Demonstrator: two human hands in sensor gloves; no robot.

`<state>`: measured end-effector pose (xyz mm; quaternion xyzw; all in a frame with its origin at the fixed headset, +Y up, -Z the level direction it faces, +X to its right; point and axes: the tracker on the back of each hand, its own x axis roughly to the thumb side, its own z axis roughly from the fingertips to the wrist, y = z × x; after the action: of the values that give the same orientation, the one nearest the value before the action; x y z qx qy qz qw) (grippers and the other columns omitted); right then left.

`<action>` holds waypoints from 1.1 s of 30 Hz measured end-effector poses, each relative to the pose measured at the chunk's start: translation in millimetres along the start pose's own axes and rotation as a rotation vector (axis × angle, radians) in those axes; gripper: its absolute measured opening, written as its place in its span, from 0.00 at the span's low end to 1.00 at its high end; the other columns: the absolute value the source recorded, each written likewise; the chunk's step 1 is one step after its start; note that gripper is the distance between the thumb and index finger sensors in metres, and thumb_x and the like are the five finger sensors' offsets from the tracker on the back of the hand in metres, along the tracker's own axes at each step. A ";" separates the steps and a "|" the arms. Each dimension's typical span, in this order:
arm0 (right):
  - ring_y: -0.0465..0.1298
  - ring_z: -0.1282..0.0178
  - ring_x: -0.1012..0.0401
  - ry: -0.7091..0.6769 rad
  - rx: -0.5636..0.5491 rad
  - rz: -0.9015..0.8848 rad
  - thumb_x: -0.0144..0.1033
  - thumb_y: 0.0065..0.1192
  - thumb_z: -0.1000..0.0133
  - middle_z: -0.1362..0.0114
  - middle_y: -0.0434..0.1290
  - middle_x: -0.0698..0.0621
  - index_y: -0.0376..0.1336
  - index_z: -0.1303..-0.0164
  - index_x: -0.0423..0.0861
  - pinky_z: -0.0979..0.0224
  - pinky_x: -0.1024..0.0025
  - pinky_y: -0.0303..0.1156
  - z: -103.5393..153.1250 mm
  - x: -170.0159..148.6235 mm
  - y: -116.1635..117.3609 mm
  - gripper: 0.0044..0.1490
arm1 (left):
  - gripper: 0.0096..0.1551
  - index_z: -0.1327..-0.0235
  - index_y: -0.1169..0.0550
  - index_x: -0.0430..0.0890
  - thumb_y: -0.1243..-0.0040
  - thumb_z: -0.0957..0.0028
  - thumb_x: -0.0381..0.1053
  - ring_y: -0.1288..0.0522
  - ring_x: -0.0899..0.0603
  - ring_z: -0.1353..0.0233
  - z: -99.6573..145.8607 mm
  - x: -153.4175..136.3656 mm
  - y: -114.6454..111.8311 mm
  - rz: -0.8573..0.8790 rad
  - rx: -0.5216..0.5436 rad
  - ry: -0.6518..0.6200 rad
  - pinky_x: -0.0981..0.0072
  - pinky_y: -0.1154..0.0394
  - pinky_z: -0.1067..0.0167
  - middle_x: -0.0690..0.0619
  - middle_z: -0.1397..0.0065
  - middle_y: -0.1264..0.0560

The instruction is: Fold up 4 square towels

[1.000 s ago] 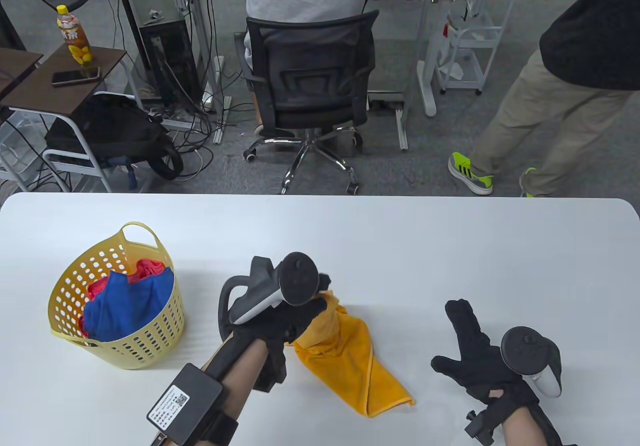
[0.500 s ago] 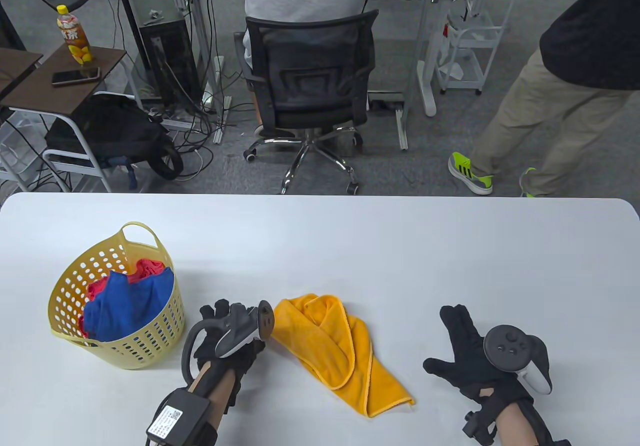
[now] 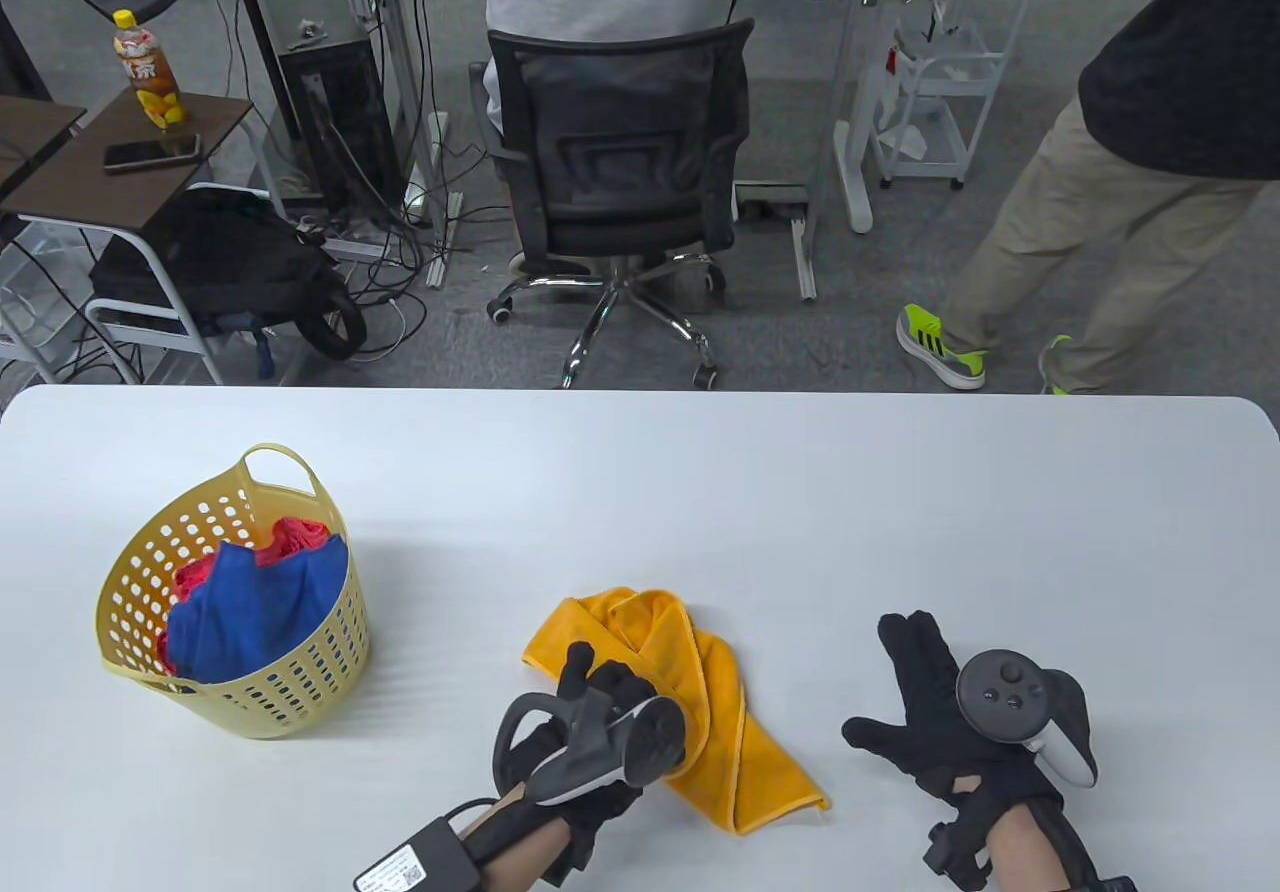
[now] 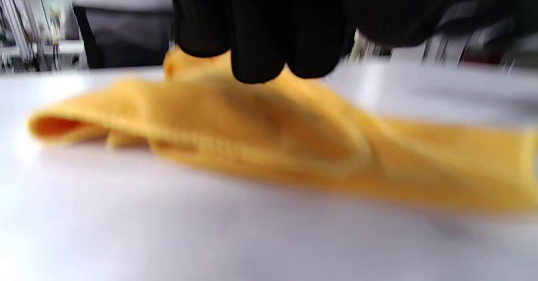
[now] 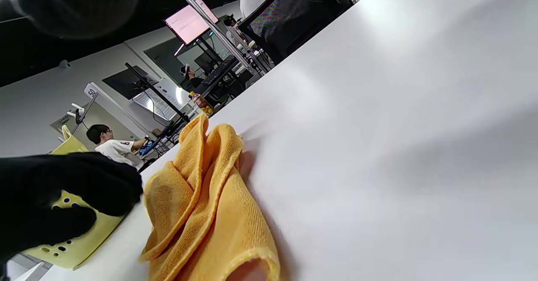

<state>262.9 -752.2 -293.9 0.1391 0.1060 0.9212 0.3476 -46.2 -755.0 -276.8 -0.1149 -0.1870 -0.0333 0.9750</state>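
A crumpled orange towel point(image 3: 720, 732) lies on the white table point(image 3: 700, 492) near the front edge. My left hand point(image 3: 590, 682) is over its left part, fingers laid on the cloth; the left wrist view shows the fingertips point(image 4: 260, 58) at the towel point(image 4: 269, 138), blurred, with no clear pinch. My right hand point(image 3: 925, 692) rests flat on the table to the right of the towel, fingers spread, holding nothing. Its thumb point(image 5: 71, 197) shows beside the towel point(image 5: 210, 201) in the right wrist view. A blue towel point(image 3: 250, 612) and a red towel point(image 3: 300, 535) sit bunched in the basket.
A yellow perforated basket point(image 3: 300, 672) stands at the left of the table, seen also as the basket point(image 5: 71, 247) in the right wrist view. Beyond the far edge are an office chair point(image 3: 620, 162) with a seated person and a person point(image 3: 1120, 192) walking at right.
My left hand let go of the towel's top end, dropped to the table on its left, then moved right onto the cloth. The towel now lies flatter. The right hand barely shifted.
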 end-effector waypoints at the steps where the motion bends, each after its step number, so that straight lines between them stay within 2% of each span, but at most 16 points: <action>1: 0.38 0.20 0.26 -0.001 0.001 0.003 0.65 0.62 0.55 0.18 0.29 0.24 0.32 0.17 0.42 0.35 0.16 0.35 0.2 0.5 0.1 0.71 | 0.39 0.34 0.22 0.59 0.38 0.59 0.73 0.33 0.42 0.17 -2.9 3.2 -6.3 -0.015 -0.045 0.011 0.36 0.52 0.16 0.56 0.24 0.25; 2: 0.38 0.20 0.26 -0.004 0.003 0.010 0.65 0.62 0.54 0.18 0.28 0.24 0.32 0.17 0.42 0.35 0.16 0.35 0.9 1.9 0.3 0.71 | 0.41 0.32 0.23 0.59 0.37 0.60 0.73 0.35 0.41 0.16 -7.0 6.6 -14.5 -0.053 -0.072 0.035 0.36 0.52 0.16 0.55 0.23 0.27; 4: 0.38 0.20 0.26 -0.010 0.002 0.013 0.65 0.62 0.54 0.18 0.28 0.24 0.32 0.17 0.42 0.35 0.16 0.35 1.3 3.7 0.4 0.71 | 0.42 0.31 0.25 0.59 0.35 0.61 0.73 0.36 0.42 0.17 -11.4 9.6 -23.6 -0.099 -0.052 0.052 0.37 0.52 0.16 0.56 0.23 0.29; 7: 0.38 0.20 0.26 -0.017 0.004 0.015 0.65 0.62 0.54 0.18 0.28 0.24 0.31 0.17 0.42 0.35 0.16 0.35 1.5 5.7 1.1 0.71 | 0.31 0.38 0.23 0.62 0.33 0.57 0.66 0.32 0.45 0.19 -15.8 12.2 -25.9 -0.161 0.017 0.079 0.40 0.48 0.16 0.59 0.28 0.26; 9: 0.38 0.20 0.26 -0.020 0.010 0.019 0.65 0.62 0.54 0.18 0.28 0.24 0.31 0.17 0.42 0.35 0.16 0.35 1.2 6.6 2.2 0.71 | 0.23 0.42 0.21 0.64 0.36 0.51 0.62 0.31 0.47 0.20 -18.0 10.4 -22.3 -0.143 0.002 0.090 0.41 0.48 0.15 0.61 0.30 0.24; 12: 0.38 0.20 0.26 -0.022 0.013 0.021 0.65 0.62 0.54 0.18 0.28 0.24 0.32 0.17 0.42 0.35 0.16 0.35 0.9 6.7 2.5 0.71 | 0.20 0.43 0.20 0.65 0.38 0.50 0.60 0.30 0.47 0.19 -19.2 2.2 -7.7 -0.082 -0.072 0.081 0.39 0.48 0.15 0.61 0.29 0.23; 15: 0.38 0.20 0.26 -0.023 0.008 0.017 0.65 0.62 0.54 0.18 0.28 0.24 0.32 0.17 0.42 0.35 0.17 0.35 1.4 6.4 1.4 0.71 | 0.20 0.44 0.20 0.63 0.39 0.49 0.57 0.23 0.44 0.23 -15.8 -7.9 16.0 -0.003 -0.074 0.109 0.37 0.45 0.17 0.59 0.31 0.19; 19: 0.38 0.20 0.26 -0.025 -0.009 0.009 0.65 0.62 0.54 0.18 0.28 0.24 0.31 0.17 0.42 0.35 0.17 0.35 3.0 6.3 -1.5 0.71 | 0.21 0.42 0.22 0.58 0.40 0.49 0.54 0.16 0.45 0.31 -4.5 -16.5 50.6 0.007 -0.005 0.160 0.41 0.37 0.18 0.56 0.37 0.15; 22: 0.38 0.20 0.26 -0.029 -0.017 0.005 0.65 0.62 0.54 0.18 0.28 0.24 0.31 0.17 0.42 0.35 0.16 0.35 3.8 6.7 -3.0 0.71 | 0.21 0.42 0.23 0.56 0.36 0.50 0.52 0.14 0.48 0.36 5.5 -18.5 74.0 -0.094 0.047 0.193 0.44 0.36 0.19 0.57 0.42 0.14; 24: 0.38 0.20 0.26 -0.033 -0.023 0.005 0.65 0.62 0.54 0.18 0.28 0.24 0.32 0.17 0.42 0.35 0.17 0.35 4.3 7.7 -3.6 0.71 | 0.23 0.38 0.23 0.55 0.36 0.48 0.50 0.16 0.47 0.34 8.6 -21.4 82.3 -0.146 0.052 0.248 0.44 0.36 0.19 0.56 0.41 0.15; 26: 0.38 0.20 0.26 -0.037 -0.029 0.007 0.65 0.62 0.54 0.18 0.28 0.24 0.32 0.17 0.42 0.35 0.16 0.35 4.9 9.0 -3.6 0.71 | 0.31 0.27 0.27 0.48 0.37 0.47 0.47 0.17 0.45 0.32 5.3 -25.2 82.0 -0.217 -0.062 0.319 0.44 0.36 0.19 0.56 0.40 0.16; 27: 0.38 0.20 0.26 -0.040 -0.030 0.010 0.65 0.62 0.54 0.18 0.28 0.24 0.32 0.17 0.42 0.35 0.17 0.35 5.3 10.0 -3.4 0.70 | 0.31 0.26 0.27 0.49 0.38 0.45 0.47 0.18 0.45 0.31 4.1 -26.8 81.2 -0.277 -0.109 0.355 0.43 0.37 0.19 0.56 0.39 0.17; 30: 0.38 0.20 0.26 -0.049 -0.037 0.015 0.65 0.62 0.54 0.18 0.28 0.24 0.32 0.17 0.42 0.35 0.17 0.35 6.4 13.3 -3.2 0.70 | 0.24 0.35 0.19 0.53 0.41 0.46 0.46 0.19 0.44 0.31 4.5 -29.1 86.7 -0.479 -0.053 0.416 0.42 0.39 0.18 0.55 0.41 0.16; 33: 0.38 0.20 0.26 -0.070 -0.045 0.008 0.65 0.62 0.54 0.18 0.28 0.24 0.32 0.17 0.42 0.35 0.16 0.35 7.5 18.4 -4.3 0.70 | 0.23 0.38 0.20 0.57 0.44 0.47 0.49 0.20 0.46 0.29 13.2 -27.8 112.9 -0.553 0.112 0.419 0.41 0.41 0.17 0.59 0.42 0.16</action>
<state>254.7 -736.0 -284.8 0.1640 0.0724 0.9192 0.3506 -64.5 -641.7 -299.2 0.0033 -0.0085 -0.3087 0.9511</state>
